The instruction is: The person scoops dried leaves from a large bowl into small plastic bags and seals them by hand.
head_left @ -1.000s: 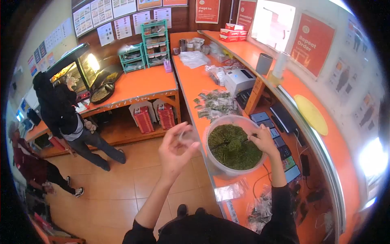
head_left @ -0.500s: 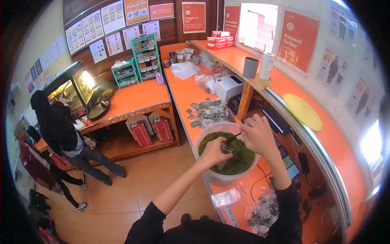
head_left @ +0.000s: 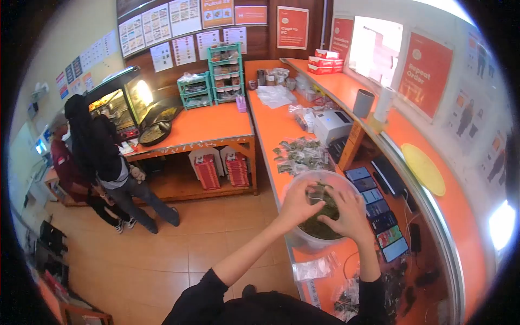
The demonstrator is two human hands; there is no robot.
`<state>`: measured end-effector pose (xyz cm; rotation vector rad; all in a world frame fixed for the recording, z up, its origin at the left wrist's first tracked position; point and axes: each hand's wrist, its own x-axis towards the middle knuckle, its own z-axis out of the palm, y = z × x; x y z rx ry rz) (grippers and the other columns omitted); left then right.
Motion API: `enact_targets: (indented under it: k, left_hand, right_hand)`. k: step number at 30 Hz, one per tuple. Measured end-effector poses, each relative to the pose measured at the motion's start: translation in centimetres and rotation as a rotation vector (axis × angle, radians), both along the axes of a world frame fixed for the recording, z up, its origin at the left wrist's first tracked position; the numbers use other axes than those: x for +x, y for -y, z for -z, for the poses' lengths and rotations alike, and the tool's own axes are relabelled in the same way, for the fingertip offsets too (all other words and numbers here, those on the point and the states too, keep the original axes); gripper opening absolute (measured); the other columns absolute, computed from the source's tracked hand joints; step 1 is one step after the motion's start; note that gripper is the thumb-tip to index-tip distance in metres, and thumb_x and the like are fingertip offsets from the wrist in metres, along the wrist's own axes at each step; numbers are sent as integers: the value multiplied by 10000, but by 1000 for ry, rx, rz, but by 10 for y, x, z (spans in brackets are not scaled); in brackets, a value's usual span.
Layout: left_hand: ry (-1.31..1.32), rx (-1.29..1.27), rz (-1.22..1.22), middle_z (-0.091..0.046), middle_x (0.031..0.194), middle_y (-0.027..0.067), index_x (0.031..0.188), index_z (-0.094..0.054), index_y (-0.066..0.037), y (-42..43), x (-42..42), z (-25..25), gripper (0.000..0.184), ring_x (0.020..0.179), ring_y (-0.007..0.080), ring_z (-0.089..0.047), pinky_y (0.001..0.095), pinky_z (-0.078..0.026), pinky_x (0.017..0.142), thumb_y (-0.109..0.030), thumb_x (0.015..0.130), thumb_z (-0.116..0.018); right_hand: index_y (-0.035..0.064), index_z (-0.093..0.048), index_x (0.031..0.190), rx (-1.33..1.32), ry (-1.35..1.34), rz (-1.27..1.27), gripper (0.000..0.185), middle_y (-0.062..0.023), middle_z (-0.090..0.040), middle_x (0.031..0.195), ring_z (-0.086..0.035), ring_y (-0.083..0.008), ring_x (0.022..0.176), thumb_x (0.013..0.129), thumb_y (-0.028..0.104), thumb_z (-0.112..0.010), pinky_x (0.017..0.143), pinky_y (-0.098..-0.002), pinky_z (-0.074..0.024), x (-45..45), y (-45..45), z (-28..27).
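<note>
Over a large translucent tub (head_left: 310, 244) of dried green herb flakes (head_left: 319, 225), my left hand (head_left: 300, 205) pinches a small clear plastic bag (head_left: 316, 198). My right hand (head_left: 349, 214) is beside it, thumb and fingers spread apart and curved toward the bag. No spoon shows in the right hand. Behind the tub lies a pile of small filled bags of green flakes (head_left: 304, 156). In front of it is a stack of flat clear bags (head_left: 317, 267), and more small filled bags (head_left: 346, 303) are by my right sleeve.
Several phones (head_left: 379, 208) line the counter right of the tub. A white label printer (head_left: 331, 127) stands behind. A yellow oval tray (head_left: 423, 169) rests on the raised ledge. Two people stand at the left near a lit food warmer (head_left: 116, 105); green racks (head_left: 226, 76) stand against the wall.
The dark-handled utensil in my right hand is out of sight, and that hand has lowered and spread its fingers. The view has turned left; the person in maroon has moved closer to the other.
</note>
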<state>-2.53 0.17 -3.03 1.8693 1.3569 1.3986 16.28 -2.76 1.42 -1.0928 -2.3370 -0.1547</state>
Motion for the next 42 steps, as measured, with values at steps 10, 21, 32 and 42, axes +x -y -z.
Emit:
enact_targets:
  k: [10, 21, 32, 42]
  left_hand:
    - [641, -169, 264, -675, 921, 72, 981, -627, 27, 11, 5, 9, 126, 822, 133, -682, 257, -559, 741, -22, 888, -696]
    - [594, -155, 228, -682, 751, 44, 840, -675, 30, 22, 6, 7, 33, 664, 90, -652, 238, -529, 582, 27, 849, -706]
    - [656, -228, 258, -680, 720, 46, 835, -691, 22, 24, 7, 10, 24, 637, 82, -640, 229, -514, 550, 45, 836, -698]
    - [740, -182, 295, -678, 811, 47, 884, -661, 22, 14, 7, 12, 47, 695, 101, -655, 254, -537, 611, 3, 874, -703]
  right_hand:
    - [6, -624, 864, 16, -528, -24, 108, -119, -618, 823, -589, -294, 773, 799, 31, -706, 728, -369, -456, -17, -11, 14]
    - [8, -556, 797, 61, -491, -63, 137, -124, -572, 784, -570, -285, 731, 732, -20, -673, 670, -372, -446, -26, -5, 21]
    - [18, -557, 771, -30, -495, -47, 144, -97, -550, 739, -546, -239, 667, 705, -23, -679, 635, -345, -441, -28, 3, 15]
    - [11, -566, 824, -142, -684, -20, 113, -72, -545, 762, -525, -190, 708, 793, 32, -673, 686, -308, -435, 6, 17, 10]
